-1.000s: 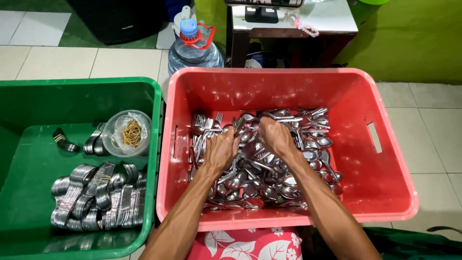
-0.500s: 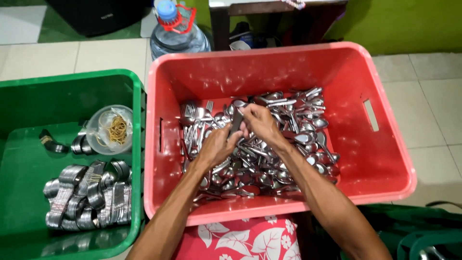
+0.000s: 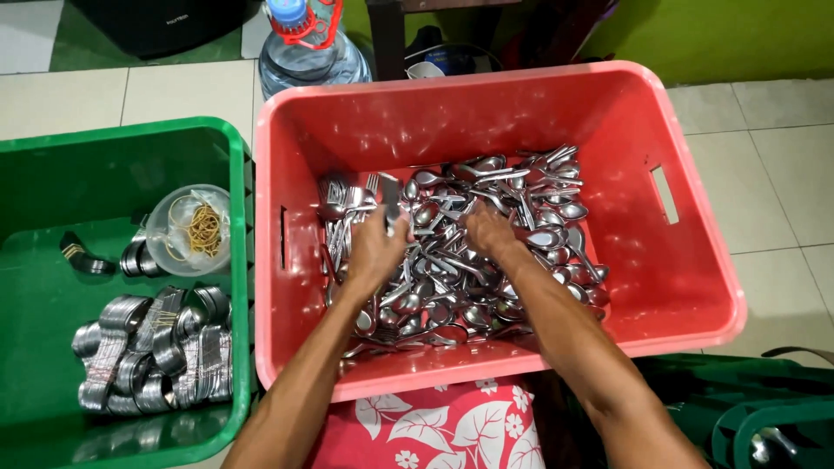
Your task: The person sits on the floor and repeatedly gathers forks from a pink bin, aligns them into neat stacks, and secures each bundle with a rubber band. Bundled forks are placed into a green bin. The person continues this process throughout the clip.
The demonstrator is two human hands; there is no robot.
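**Sorting Through a Red Crate of Steel Spoons**

Reaching down into the red crate (image 3: 695,287), the person had both bare hands buried in a loose heap of metal spoons and forks (image 3: 486,234) that covered the crate's floor. The left hand (image 3: 375,247) sat toward the crate's left wall, its fingers curled shut around a few pieces of cutlery (image 3: 390,198) whose flat handles stuck up above the knuckles. The right hand (image 3: 488,230) lay near the middle of the crate, palm down on the pile with fingers bent into the spoons; whether it gripped any of them could not be told, since the fingertips were hidden among the metal. Both forearms came in over the crate's near rim, the left one crossing it closer to the left corner.

Just left of the red crate, side by side with it, stood a green crate (image 3: 113,139). On its floor, toward the near end, lay bundles of stacked spoons (image 3: 152,352), grouped in tight rows. Farther from the person in that green crate sat a clear plastic tub (image 3: 187,227) with rubber bands (image 3: 205,231) in it, and beside the tub rested two smaller bundles (image 3: 135,259).

Beyond the red crate's far rim stood a large water bottle (image 3: 313,52) with a blue cap on the tiled floor (image 3: 764,174). Below the red crate's near rim showed a red cloth with white flowers (image 3: 434,426), and to the right of that cloth lay dark green crates (image 3: 747,408).
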